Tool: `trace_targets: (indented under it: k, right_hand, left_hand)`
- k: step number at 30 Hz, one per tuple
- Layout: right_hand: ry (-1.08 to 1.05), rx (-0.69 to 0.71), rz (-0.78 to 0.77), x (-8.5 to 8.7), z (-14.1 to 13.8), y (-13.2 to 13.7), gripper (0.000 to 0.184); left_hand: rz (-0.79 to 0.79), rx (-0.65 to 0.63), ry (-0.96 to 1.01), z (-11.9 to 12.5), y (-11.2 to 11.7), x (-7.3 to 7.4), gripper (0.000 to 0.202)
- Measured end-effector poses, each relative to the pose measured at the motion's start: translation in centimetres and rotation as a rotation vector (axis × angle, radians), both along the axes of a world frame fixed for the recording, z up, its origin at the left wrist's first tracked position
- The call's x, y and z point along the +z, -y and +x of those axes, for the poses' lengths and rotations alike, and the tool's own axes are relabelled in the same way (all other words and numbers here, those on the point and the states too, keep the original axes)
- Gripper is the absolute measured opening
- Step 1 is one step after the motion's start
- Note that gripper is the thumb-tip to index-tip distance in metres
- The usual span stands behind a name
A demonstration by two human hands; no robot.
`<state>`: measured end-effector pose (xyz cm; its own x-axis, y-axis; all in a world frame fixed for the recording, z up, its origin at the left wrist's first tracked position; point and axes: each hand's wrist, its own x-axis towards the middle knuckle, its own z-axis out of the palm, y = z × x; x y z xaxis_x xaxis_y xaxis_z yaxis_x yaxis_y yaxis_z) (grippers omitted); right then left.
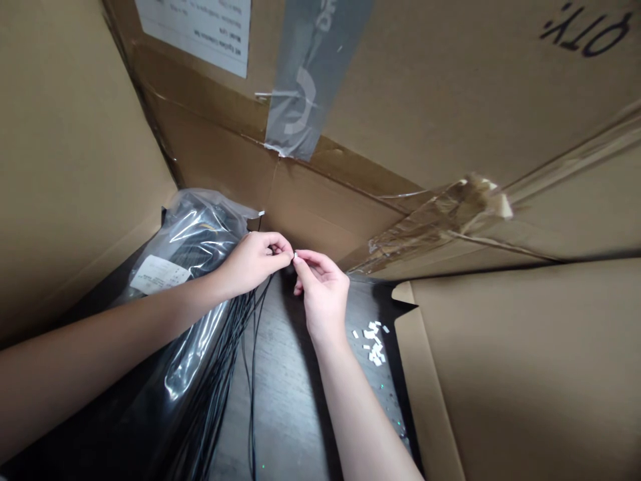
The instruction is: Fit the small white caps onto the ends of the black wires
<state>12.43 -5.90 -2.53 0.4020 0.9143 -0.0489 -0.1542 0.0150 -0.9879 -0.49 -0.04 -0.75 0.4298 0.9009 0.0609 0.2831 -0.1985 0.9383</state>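
Note:
My left hand [253, 262] is closed in a pinch on the top ends of several thin black cables [235, 347] that hang down and to the left over the dark wooden table [285, 394]. My right hand [320, 287] is closed too; its thumb and forefinger pinch a tiny white piece [295, 254] right at the cable ends. The fingertips of both hands almost touch. A small heap of white pieces [373, 337] lies on the table just right of my right wrist.
A clear plastic bag [193, 240] with black contents and a white label lies to the left, under my left forearm. Cardboard boxes [451, 100] wall in the spot at the back, left and right; one carries grey tape [305, 80] and a paper label [200, 27].

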Motion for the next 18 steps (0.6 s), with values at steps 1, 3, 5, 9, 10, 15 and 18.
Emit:
trace_targets:
  k: [1, 3, 5, 9, 10, 15, 18]
  right_hand:
    - [0.006, 0.000, -0.004, 0.02, 0.02, 0.01, 0.020]
    - [0.011, 0.001, -0.010, 0.03, 0.06, 0.04, 0.020]
    - [0.006, 0.004, -0.007, 0.00, 0.11, 0.07, 0.019]
    - [-0.003, 0.012, 0.006, -0.12, 0.09, 0.09, 0.018]
    - [-0.003, 0.011, 0.007, -0.13, 0.05, 0.09, 0.019]
    - [0.021, 0.030, -0.017, 0.14, -0.14, 0.14, 0.031]
    - [0.031, 0.067, -0.030, 0.31, -0.10, 0.17, 0.028]
  left_hand:
    - [-0.003, -0.002, 0.001, 0.00, 0.01, 0.02, 0.014]
    - [-0.003, -0.007, 0.000, 0.03, 0.02, 0.06, 0.013]
    - [-0.002, -0.010, -0.004, 0.06, 0.02, 0.11, 0.013]
    - [-0.002, -0.011, -0.007, 0.14, 0.04, 0.16, 0.014]
    - [-0.001, -0.009, -0.007, 0.16, 0.05, 0.13, 0.014]
    - [-0.012, -0.005, 0.012, 0.17, 0.07, -0.08, 0.016]
    - [-0.020, 0.002, 0.008, 0.15, 0.09, -0.03, 0.015]
